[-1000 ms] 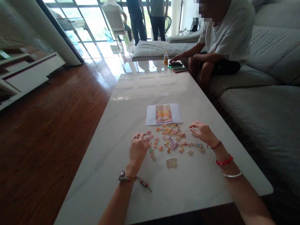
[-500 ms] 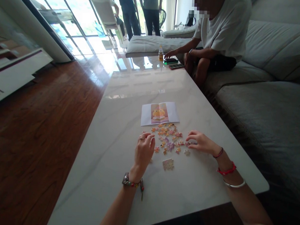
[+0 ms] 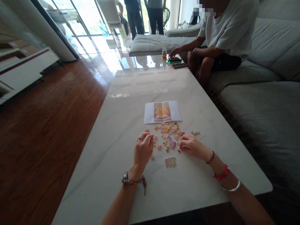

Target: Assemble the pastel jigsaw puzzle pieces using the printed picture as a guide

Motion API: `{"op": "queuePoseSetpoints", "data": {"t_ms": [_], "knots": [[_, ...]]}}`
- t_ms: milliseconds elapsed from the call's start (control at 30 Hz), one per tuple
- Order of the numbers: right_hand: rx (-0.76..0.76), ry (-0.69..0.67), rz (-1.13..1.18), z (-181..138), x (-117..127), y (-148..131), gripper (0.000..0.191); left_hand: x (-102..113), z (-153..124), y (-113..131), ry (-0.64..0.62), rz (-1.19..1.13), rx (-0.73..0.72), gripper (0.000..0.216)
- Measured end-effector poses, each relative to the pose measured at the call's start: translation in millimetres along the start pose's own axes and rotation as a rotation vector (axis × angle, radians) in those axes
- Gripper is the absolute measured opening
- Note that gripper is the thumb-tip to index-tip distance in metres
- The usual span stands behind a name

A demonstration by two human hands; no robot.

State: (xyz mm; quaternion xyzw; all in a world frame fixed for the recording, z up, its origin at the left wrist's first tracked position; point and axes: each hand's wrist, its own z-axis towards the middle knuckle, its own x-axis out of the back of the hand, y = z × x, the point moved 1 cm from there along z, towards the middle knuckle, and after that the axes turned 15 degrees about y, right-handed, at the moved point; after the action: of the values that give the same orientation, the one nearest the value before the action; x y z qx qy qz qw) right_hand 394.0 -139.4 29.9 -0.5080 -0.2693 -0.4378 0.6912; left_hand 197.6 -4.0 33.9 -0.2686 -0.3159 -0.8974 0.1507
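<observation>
Loose jigsaw puzzle pieces (image 3: 172, 145) in orange, pink and purple lie scattered on the white marble-look table (image 3: 109, 150). Left of the pile is my left hand (image 3: 143, 151), its fingers bent and thumb and forefinger pinched together; whatever they hold is hidden. My right hand (image 3: 195, 147) reaches in from the right, fingertips closed down on a puzzle piece at the pile's edge. Closer to me sits a small joined block of pale pieces (image 3: 170, 161). Behind the pile lies a creased paper (image 3: 175, 110) printed with a yellow cartoon figure.
Several pale pieces (image 3: 195, 132) lie apart, beyond my right hand. At the far end are a bottle (image 3: 164, 52) and a phone (image 3: 180, 65). A person in a white shirt (image 3: 231, 26) sits on the grey sofa (image 3: 265, 106), one hand near a dark device. Others are by the windows.
My right hand has moved left and closed in on the pile's right edge, uncovering pale pieces behind it. My left hand stays nearly in place. The view has shifted slightly.
</observation>
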Motion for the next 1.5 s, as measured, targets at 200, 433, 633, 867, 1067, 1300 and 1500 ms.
{"op": "queuePoseSetpoints", "data": {"t_ms": [200, 433, 633, 867, 1067, 1300, 1500], "knots": [[-0.016, 0.006, -0.019, -3.2, -2.2, -8.7, 0.016, -0.3, -1.1, 2.2, -0.005, -0.03, -0.01, 0.012], [-0.027, 0.081, 0.057, 6.5, 6.8, -4.4, 0.009, -3.1, -3.6, 0.7, -0.018, -0.027, -0.017, 0.012], [-0.125, 0.155, -0.025, 48.2, 7.6, 16.3, 0.019, -0.9, -2.5, -0.5, -0.024, -0.012, -0.019, 0.012], [-0.057, 0.059, 0.04, 54.5, -13.8, 19.6, 0.015, 0.7, -1.1, -3.6, -0.017, -0.017, -0.011, 0.012], [-0.038, 0.067, 0.087, 50.9, -14.1, 11.6, 0.017, 1.8, 0.9, -6.2, -0.01, 0.014, 0.021, 0.013], [-0.01, 0.008, -0.036, 59.0, -27.4, -7.8, 0.009, 2.5, 0.8, -7.1, -0.006, 0.011, 0.021, 0.013], [-0.111, 0.108, -0.031, 45.2, -6.5, 5.9, 0.013, 2.4, 0.2, -8.5, -0.016, 0.035, 0.025, 0.014]]}}
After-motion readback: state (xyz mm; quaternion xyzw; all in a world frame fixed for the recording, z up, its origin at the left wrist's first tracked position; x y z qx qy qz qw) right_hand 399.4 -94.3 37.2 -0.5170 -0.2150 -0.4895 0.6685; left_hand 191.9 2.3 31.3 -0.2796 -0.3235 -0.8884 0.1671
